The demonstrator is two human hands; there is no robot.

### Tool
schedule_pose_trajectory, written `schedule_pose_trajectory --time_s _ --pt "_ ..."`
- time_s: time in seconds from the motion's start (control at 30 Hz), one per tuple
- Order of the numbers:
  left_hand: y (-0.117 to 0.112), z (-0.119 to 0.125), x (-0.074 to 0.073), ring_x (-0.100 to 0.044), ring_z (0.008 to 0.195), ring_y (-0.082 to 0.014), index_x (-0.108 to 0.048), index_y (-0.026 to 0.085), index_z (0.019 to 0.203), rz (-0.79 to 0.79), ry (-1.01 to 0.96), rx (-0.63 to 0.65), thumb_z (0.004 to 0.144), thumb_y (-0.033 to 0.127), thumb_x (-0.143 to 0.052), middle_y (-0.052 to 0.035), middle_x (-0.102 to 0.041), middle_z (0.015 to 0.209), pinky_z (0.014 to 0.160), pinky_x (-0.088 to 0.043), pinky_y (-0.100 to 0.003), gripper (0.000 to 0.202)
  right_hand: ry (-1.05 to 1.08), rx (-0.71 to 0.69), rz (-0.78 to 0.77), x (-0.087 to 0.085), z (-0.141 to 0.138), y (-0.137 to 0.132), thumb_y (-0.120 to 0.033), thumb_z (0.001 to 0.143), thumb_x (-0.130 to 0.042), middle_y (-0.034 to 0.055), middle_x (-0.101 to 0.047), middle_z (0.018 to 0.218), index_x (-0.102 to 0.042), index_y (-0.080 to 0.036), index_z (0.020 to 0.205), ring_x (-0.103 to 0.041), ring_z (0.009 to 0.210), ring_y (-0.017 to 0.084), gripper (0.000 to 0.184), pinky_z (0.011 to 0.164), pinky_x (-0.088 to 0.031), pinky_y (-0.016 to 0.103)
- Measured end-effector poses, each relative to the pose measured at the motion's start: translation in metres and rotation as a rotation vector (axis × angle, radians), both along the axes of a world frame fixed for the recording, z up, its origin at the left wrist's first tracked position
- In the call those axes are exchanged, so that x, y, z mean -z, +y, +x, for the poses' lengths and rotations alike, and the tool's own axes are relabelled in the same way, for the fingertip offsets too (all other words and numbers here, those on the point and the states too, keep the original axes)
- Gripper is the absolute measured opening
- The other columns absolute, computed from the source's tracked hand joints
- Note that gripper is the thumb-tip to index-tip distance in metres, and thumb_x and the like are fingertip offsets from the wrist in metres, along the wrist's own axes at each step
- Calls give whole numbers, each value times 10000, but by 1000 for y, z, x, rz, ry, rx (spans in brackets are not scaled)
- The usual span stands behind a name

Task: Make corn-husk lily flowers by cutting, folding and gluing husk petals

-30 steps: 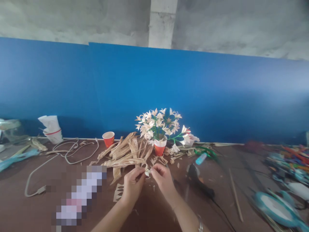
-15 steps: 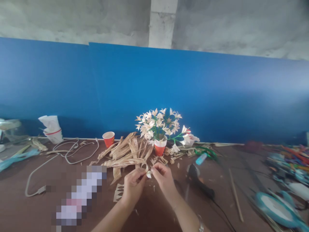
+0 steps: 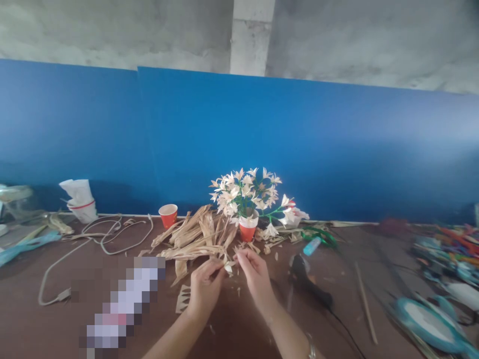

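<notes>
My left hand (image 3: 204,287) and my right hand (image 3: 253,271) meet over the brown table (image 3: 239,319), both pinching a small pale husk flower (image 3: 228,267) between their fingertips. Just beyond them lies a pile of dried husk strips (image 3: 194,237). Behind that stands an orange paper cup (image 3: 247,230) holding a bunch of finished cream flowers on green stems (image 3: 247,192). A cut husk piece (image 3: 183,297) lies left of my left wrist.
A black glue gun (image 3: 309,284) with its cord lies right of my hands, a thin stick (image 3: 364,301) beyond it. A second orange cup (image 3: 168,215), a white cable (image 3: 93,239), stacked white cups (image 3: 83,202) sit left. Colourful clutter (image 3: 445,269) fills the right; a blue wall stands behind.
My right hand has shifted slightly up and away, and the small flower between my fingers has turned a little. Everything else stays in place.
</notes>
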State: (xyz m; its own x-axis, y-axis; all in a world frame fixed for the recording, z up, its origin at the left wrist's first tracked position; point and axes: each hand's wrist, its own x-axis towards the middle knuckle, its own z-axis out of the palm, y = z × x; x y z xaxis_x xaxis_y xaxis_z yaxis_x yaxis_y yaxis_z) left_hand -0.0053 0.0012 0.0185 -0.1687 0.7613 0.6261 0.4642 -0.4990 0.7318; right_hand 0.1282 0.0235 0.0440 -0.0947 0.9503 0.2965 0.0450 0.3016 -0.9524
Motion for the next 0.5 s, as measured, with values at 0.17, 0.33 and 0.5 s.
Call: schedule_pose_trajectory --time_s 0.17,0.33,0.5 --pt "3 -2 4 -631 621 -164 -685 170 729 -94 -25 -96 742 192 -565 -35 -694 691 612 -493 -237 123 -171 -27 -30 -1 -4 -3 -434 802 -491 -55 -368 484 -442 -174 517 -350 494 90 388 468 -282 211" --pt "4 1 5 -627 649 -178 -684 167 739 -190 -77 -62 726 231 -584 -39 -694 711 609 -481 -244 120 -104 -85 -54 6 -10 -4 -310 759 -539 -23 -535 592 -551 -163 657 -481 564 118 179 534 -372 214" --pt "5 5 2 -613 596 -168 -682 156 757 -322 -220 126 719 256 -591 -33 -689 677 556 -473 -231 140 -62 -41 -72 12 -6 4 -265 725 -537 -23 -528 567 -551 -167 642 -483 541 121 129 508 -379 214"
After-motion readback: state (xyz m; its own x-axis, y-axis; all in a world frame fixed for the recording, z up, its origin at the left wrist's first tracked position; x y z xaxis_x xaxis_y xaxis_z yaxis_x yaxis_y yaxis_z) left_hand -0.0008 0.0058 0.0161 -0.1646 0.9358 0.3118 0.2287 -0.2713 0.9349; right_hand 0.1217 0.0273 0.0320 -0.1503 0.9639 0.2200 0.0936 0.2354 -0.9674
